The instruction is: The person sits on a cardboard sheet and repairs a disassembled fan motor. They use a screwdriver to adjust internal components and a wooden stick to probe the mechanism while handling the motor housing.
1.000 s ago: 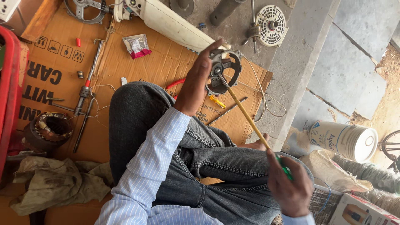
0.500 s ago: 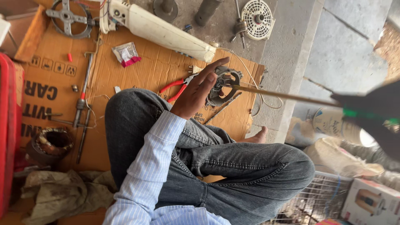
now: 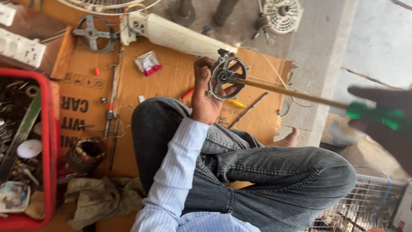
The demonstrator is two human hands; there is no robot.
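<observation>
My left hand [image 3: 205, 99] grips a round grey metal motor end cover [image 3: 226, 78] with spokes and a bearing hub, held up above my knee. A long screwdriver with a brass-coloured shaft [image 3: 288, 92] and green handle [image 3: 377, 116] has its tip in the cover's hub. My right hand [image 3: 388, 122], blurred at the right edge, is closed around the green handle. I sit cross-legged in dark jeans on a cardboard sheet [image 3: 171, 83].
A red crate [image 3: 50, 141] of tools and parts stands at left. On the cardboard lie a copper-wound stator [image 3: 87, 152], a rag [image 3: 101, 197], red-handled pliers [image 3: 187, 93], a rod [image 3: 112, 107], a small packet [image 3: 147, 62]. A white fan body [image 3: 180, 35] and fan guard [image 3: 281, 13] lie beyond.
My view has shifted. The left hand has lifted the motor cover higher, and the screwdriver has swung from steeply angled to nearly level, with my right hand moving out to the right edge.
</observation>
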